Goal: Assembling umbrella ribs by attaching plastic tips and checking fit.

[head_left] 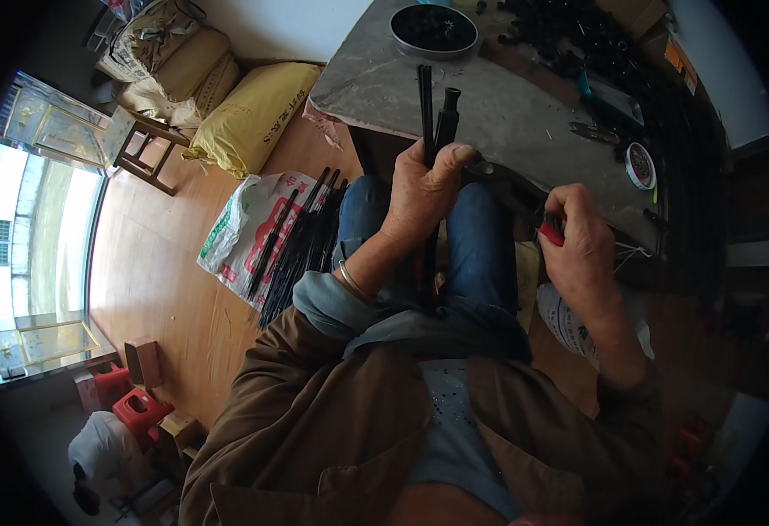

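In front of my knees, my left hand [424, 193] is closed around several thin black rods [425, 103] and a thicker black tube [447, 118] with a flared end. They stand nearly upright, and their lower ends pass down between my legs. To the right, my right hand [580, 250] grips a tool with a red handle [551, 231]. Its dark front part reaches toward my left hand, and its kind is unclear against the table's shadowed edge. On the floor left of my knees, a bundle of long black rods [301, 250] lies on a printed white plastic bag [242, 230].
The grey table [371, 88] ahead carries a round pan [393, 39] of small black parts, a heap of black pieces [577, 35], pliers [595, 132] and a small round dish [630, 168]. A yellow sack [262, 114], a wooden stool [143, 149] and red stools [139, 412] stand at left.
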`<action>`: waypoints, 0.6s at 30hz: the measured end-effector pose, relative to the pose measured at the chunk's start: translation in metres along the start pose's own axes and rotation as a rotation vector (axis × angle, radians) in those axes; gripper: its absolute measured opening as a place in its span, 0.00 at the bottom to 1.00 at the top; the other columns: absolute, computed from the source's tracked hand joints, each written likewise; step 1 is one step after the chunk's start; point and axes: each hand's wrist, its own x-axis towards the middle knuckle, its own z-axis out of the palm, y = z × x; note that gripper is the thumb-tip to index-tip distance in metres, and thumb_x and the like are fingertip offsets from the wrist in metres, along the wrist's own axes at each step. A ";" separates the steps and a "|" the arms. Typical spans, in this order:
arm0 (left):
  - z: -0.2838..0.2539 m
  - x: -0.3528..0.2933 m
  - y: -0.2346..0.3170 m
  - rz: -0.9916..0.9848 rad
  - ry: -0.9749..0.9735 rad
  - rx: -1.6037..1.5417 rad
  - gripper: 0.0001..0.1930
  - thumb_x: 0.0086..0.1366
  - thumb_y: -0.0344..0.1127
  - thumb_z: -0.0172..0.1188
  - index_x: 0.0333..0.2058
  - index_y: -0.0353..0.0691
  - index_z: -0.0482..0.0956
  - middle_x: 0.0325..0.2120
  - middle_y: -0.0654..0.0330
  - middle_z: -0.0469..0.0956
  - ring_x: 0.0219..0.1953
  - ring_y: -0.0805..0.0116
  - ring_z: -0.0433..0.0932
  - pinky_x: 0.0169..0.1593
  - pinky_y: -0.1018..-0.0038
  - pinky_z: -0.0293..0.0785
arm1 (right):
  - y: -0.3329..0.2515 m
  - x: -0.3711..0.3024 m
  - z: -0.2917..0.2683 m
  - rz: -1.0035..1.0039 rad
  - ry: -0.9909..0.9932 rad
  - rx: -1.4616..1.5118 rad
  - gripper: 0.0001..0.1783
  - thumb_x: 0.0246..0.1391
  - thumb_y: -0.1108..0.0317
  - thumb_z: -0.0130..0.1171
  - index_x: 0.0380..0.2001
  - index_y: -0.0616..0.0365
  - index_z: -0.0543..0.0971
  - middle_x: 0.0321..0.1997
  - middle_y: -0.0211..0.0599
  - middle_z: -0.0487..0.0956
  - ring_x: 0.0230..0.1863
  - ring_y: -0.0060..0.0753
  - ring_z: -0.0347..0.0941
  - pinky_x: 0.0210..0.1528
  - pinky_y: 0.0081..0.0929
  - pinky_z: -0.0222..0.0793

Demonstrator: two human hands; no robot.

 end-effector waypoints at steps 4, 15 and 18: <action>-0.002 -0.001 0.002 -0.020 -0.012 -0.036 0.13 0.62 0.41 0.63 0.29 0.38 0.75 0.16 0.74 0.66 0.18 0.86 0.60 0.20 0.85 0.55 | 0.004 -0.003 0.003 0.018 -0.029 0.215 0.21 0.38 0.81 0.66 0.37 0.59 0.70 0.37 0.39 0.76 0.38 0.40 0.76 0.38 0.32 0.73; 0.006 -0.009 0.006 -0.039 -0.054 0.152 0.19 0.64 0.52 0.58 0.32 0.40 0.75 0.15 0.68 0.69 0.12 0.80 0.66 0.15 0.82 0.60 | 0.012 -0.031 0.013 0.743 -0.874 1.829 0.10 0.51 0.69 0.59 0.34 0.59 0.69 0.14 0.33 0.69 0.08 0.25 0.66 0.10 0.21 0.65; 0.006 -0.009 0.016 -0.056 -0.164 0.165 0.21 0.66 0.53 0.53 0.34 0.38 0.76 0.14 0.67 0.69 0.13 0.80 0.66 0.16 0.82 0.61 | 0.027 -0.025 0.014 0.584 -1.090 1.649 0.09 0.48 0.73 0.56 0.33 0.58 0.69 0.13 0.33 0.69 0.08 0.25 0.65 0.09 0.21 0.63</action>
